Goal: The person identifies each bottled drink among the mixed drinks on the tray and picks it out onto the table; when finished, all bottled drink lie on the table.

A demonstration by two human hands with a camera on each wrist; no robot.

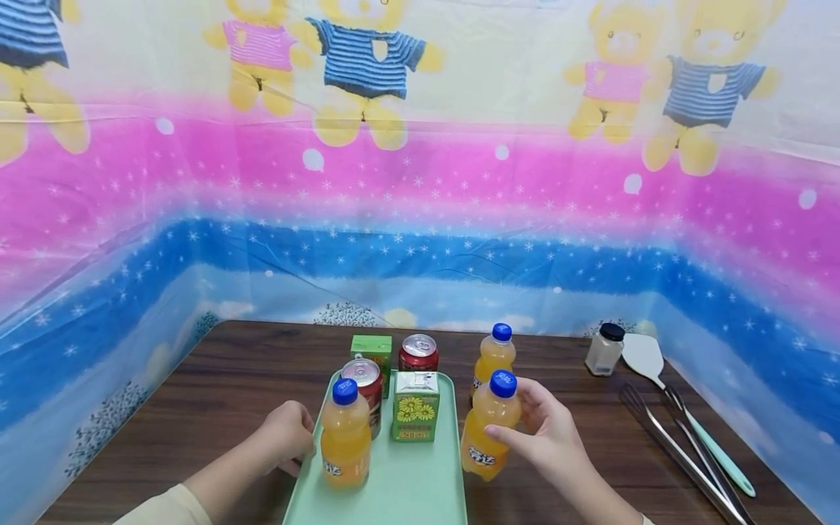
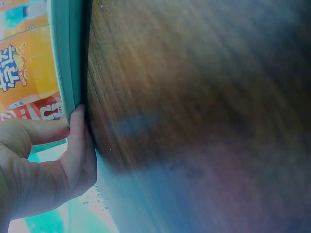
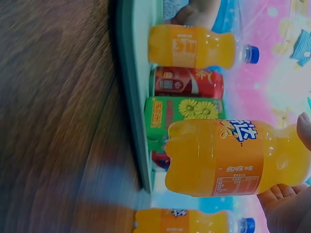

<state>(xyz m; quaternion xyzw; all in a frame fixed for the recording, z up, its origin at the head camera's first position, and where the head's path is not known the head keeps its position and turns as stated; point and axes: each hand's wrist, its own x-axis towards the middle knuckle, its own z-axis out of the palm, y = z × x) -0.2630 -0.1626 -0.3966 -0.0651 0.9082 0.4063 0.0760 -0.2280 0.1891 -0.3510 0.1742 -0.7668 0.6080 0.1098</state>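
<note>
My right hand (image 1: 554,434) grips an orange soda bottle (image 1: 484,445) with a blue cap, thumb and fingers on opposite sides. In the right wrist view this bottle (image 3: 214,158) is held up off the table, beside the tray. My left hand (image 1: 286,435) is at the left edge of the pale green tray (image 1: 413,492); the left wrist view shows thumb and fingers pinching the tray's rim (image 2: 68,58). On the tray stand another orange soda bottle (image 1: 345,445), a red can (image 1: 370,386) and a green drink carton (image 1: 415,412) with yellow flowers.
Behind these are a second green carton (image 1: 372,346) and red can (image 1: 418,354), partly hidden. A third orange bottle (image 1: 495,354) stands on the table right of the tray. Farther right lie a black-lidded jar (image 1: 605,350), a white spatula (image 1: 644,357) and metal tongs (image 1: 685,459).
</note>
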